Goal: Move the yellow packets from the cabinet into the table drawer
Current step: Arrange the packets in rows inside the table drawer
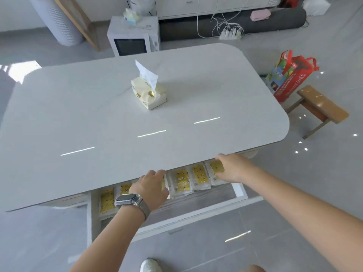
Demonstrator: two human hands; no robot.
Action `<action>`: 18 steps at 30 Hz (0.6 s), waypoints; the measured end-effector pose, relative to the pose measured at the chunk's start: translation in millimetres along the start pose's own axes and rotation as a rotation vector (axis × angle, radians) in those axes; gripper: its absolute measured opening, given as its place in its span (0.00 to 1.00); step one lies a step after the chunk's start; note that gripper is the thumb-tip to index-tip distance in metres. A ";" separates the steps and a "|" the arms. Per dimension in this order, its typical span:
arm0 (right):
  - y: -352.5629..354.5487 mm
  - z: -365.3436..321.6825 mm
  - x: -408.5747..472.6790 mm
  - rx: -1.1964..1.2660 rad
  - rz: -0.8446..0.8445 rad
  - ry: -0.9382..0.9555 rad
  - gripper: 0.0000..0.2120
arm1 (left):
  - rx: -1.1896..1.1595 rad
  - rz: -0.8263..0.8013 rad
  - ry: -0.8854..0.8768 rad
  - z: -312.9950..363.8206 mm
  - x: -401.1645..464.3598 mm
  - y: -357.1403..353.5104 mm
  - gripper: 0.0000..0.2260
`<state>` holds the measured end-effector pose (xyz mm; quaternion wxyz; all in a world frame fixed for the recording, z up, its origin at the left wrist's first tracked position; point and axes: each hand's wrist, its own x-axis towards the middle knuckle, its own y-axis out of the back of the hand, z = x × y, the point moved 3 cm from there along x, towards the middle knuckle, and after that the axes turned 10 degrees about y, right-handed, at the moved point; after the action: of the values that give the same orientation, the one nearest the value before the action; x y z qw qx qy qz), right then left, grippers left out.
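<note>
Two hands: both reach into the open table drawer point(238, 190) under the tabletop point(98, 114) edge.
Packets: a row of yellow packets point(182, 181) lies along the drawer's back, partly hidden under the tabletop; more sit at the left end point(107, 200).
Left grip: left hand point(152, 185), watch point(128, 199) on the wrist, fingers curled over the packet row; whether it clamps a packet I cannot tell.
Right grip: right hand point(233, 167) holds the rightmost packet point(215, 167), fingers curled round its edge.
Risk: my guess is that packets ride up on each other and foul the tabletop underside when the drawer closes; overlap would cause it.
Risk 2: fingers pinched if the drawer is pushed early.
Writing: packets show small red-and-dark prints, unreadable. Tissue pack point(148, 93) text too small to read.
</note>
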<state>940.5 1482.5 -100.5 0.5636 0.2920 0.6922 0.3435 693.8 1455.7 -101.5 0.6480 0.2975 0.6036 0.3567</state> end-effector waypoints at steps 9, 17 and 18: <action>164.8 -35.5 -130.4 -0.017 -0.006 0.039 0.31 | -0.078 -0.003 0.045 0.3 -127.0 151.7 0.27; 264.7 -81.0 -224.3 0.047 0.042 0.115 0.39 | -0.172 0.114 0.139 -11.0 -220.3 227.8 0.25; 273.4 -88.4 -234.1 0.045 0.054 0.121 0.40 | -0.185 0.119 0.151 -14.4 -231.9 231.7 0.25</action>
<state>904.0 1446.5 266.6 0.5045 0.3018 0.7246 0.3597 651.7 1396.3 218.5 0.6032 0.2440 0.5964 0.4699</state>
